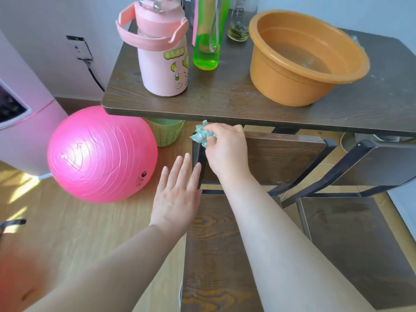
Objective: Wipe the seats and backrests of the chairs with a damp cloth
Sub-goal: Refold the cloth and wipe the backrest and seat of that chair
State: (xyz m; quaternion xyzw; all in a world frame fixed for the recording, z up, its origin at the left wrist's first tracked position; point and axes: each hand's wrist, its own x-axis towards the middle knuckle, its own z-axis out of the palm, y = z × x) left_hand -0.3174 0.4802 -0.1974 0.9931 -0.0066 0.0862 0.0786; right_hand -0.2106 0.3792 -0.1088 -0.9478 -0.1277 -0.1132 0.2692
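2 dark wood-grain seats on black metal frames stood side by side, the left chair [213, 255] and the right chair [360, 239]; a crumpled teal cloth [202, 135], gripped by the right hand [225, 149], touched the left chair's upper backrest corner.

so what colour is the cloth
Pale teal cloth, bunched in the right hand; head view.

Fluffy teal cloth [203, 135], dark grained wood backrest [283, 158] on matt black metal frame [329, 143], glossy pink ball [101, 154]
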